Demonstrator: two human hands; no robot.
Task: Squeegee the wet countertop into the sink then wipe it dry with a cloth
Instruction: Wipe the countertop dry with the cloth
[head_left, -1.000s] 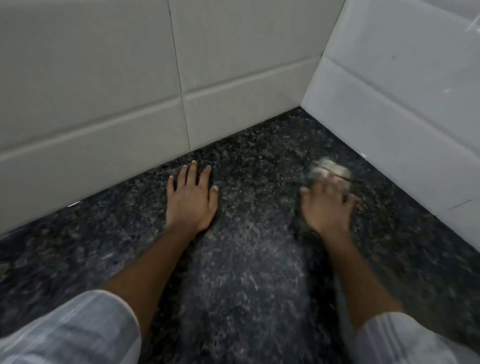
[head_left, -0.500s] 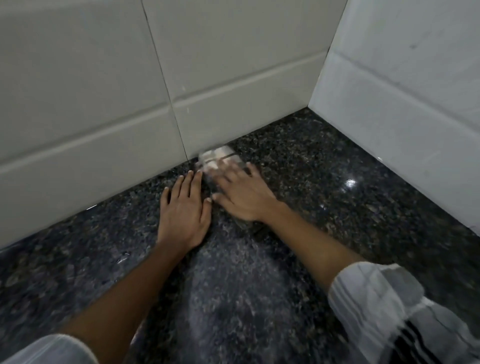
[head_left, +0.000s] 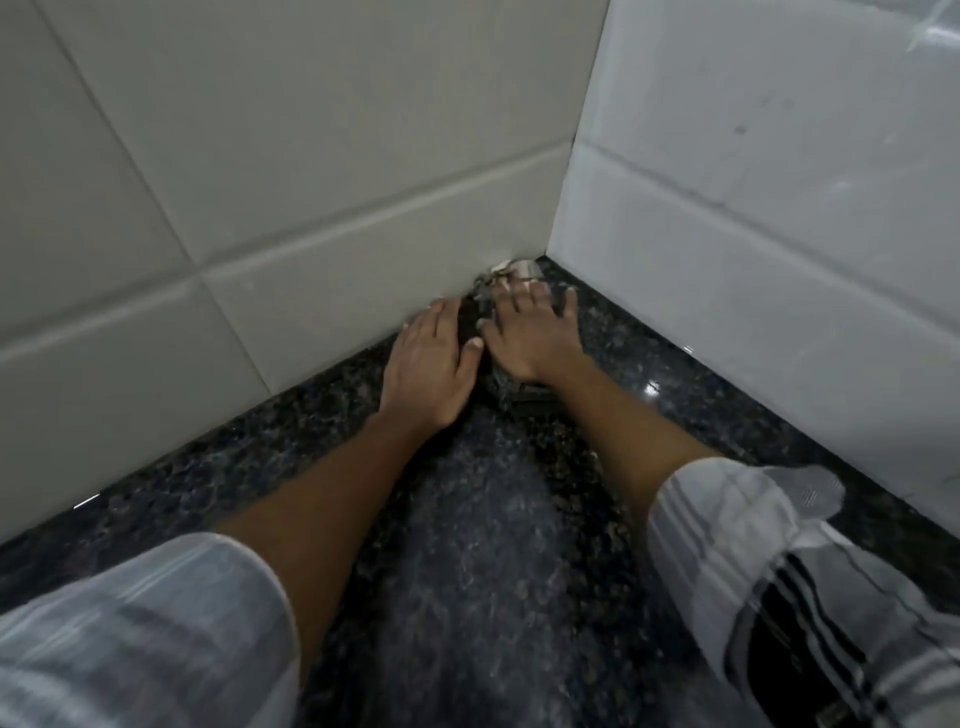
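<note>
Right hand (head_left: 527, 338) is pressing a crumpled pale cloth (head_left: 515, 268) down with fingers spread, deep in the corner where the tiled walls (head_left: 322, 171) are meeting the dark speckled granite countertop (head_left: 493, 561). Left hand (head_left: 428, 366) is lying flat just beside it, fingers together, resting on the stone.

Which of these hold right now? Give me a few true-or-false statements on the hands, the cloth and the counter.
1. The right hand presses the cloth into the corner between the tiled walls. True.
2. The left hand grips a squeegee. False: it rests flat on the countertop, holding nothing.
3. A sink is in view. False: only countertop and walls show.
4. The two hands lie close side by side. True.
</note>
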